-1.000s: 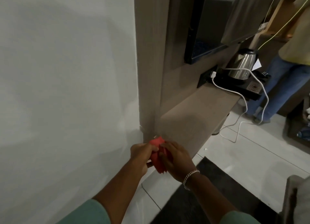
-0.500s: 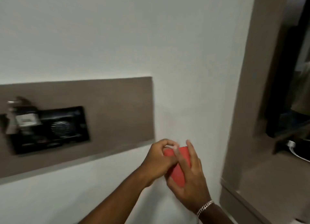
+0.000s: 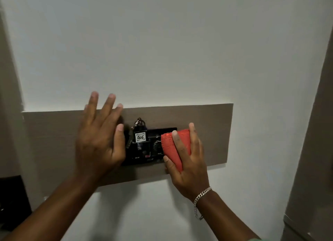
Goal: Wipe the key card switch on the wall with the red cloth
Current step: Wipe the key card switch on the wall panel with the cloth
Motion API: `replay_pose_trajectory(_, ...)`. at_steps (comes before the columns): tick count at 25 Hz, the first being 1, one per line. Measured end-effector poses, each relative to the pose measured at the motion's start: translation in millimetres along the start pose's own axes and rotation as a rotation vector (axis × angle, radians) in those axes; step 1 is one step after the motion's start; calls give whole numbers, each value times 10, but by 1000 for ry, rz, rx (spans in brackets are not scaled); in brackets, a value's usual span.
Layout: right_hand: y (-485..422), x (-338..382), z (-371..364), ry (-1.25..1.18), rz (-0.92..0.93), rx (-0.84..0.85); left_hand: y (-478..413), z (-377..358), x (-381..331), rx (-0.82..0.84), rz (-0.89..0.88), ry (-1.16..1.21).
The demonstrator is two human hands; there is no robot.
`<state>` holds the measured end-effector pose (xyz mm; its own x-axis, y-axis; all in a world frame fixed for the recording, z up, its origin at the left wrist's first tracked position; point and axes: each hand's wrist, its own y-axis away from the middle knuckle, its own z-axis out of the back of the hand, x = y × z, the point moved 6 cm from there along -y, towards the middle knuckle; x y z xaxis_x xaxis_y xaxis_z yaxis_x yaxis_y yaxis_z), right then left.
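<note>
The black key card switch (image 3: 152, 151) is set in a brown wood panel (image 3: 212, 132) on the white wall. A key tag marked 406 (image 3: 140, 137) with keys hangs from its slot. My right hand (image 3: 187, 161) holds the folded red cloth (image 3: 175, 148) and presses it against the right part of the switch. My left hand (image 3: 100, 136) is open with fingers spread, flat on the panel, and covers the switch's left end.
A brown wooden column (image 3: 313, 150) runs down the right edge. A dark object (image 3: 12, 201) sits low at the left. White wall (image 3: 162, 42) lies above and below the panel.
My view swung from the desk corner to the wall panel. Both hands, which held the cloth together, rose and separated; the right now presses the cloth on the switch, the left lies flat beside it.
</note>
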<state>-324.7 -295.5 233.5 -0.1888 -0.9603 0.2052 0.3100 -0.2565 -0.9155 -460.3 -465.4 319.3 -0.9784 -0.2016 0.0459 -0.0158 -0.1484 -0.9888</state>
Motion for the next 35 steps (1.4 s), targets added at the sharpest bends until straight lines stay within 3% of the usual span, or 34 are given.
replay_pose_trajectory(4, -118, 71, -208, 6, 101, -69, 353, -294, 499, 229, 57, -413)
replay_pose_trajectory(8, -220, 117, -328, 52, 84, -136, 392, -401, 538, 195, 20, -555)
replay_pose_trajectory(12, -201, 38, -301, 120, 185, -212, 406, -381, 538, 144, 6, -590)
replay_pose_trajectory(17, -247, -36, -258, 84, 107, -254, 402, -410, 524, 120, -13, -611)
replay_pose_trajectory(21, -310, -45, -238, 95, 306, -191, 397, -421, 547, 131, -4, -616)
replay_pose_trajectory(26, -366, -126, -242, 92, 65, -275, 396, -423, 531, 122, -23, -639)
replay_pose_trajectory(29, -349, -114, -284, 114, 162, -232, 393, -421, 537, 111, -26, -623)
replay_pose_trajectory(33, -317, -173, -261, 108, -35, -227, 402, -414, 545, 92, -19, -597)
replay_pose_trajectory(35, -377, -27, -298, 151, 27, -190, 403, -412, 546, 87, -29, -592)
